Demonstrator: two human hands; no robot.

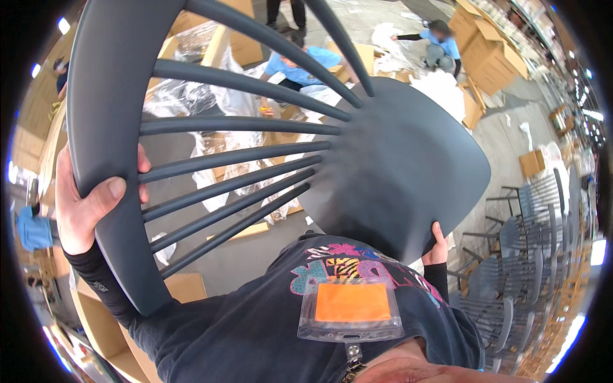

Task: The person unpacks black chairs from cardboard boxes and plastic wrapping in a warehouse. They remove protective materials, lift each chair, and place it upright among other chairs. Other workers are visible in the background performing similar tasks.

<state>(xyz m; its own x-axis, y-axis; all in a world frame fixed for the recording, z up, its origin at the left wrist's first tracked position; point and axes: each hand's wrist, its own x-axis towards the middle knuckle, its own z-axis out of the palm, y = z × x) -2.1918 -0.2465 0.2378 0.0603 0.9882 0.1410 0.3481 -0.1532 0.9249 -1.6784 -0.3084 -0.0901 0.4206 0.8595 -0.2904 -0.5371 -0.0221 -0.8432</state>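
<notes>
We find the left hand (86,207) at the left end of a dark chair (348,131), which is held tilted across the front of the wearer's torso. Its thumb lies over the face of the top rail (105,96); its fingers curl behind, tips showing on the spindle side. We record a firm clasp, the wrist below the thumb and the forearm, in a black sleeve (105,281), rising behind the rail. An open carton (96,313) stands below the chair's left end.

Through the chair's spindles (236,124) we see clear plastic wrap (185,96) and, beyond them, a co-worker in a blue shirt (322,59). Below the chair's middle hangs a badge holder (351,303) with an orange insert.

The right hand (437,246) is at the lower right edge of the chair's seat (415,166), one digit pointing up against it. The other digits are hidden, so we cannot tell how tightly it grips. To the chair's right we note a group of dark chairs (511,249).
</notes>
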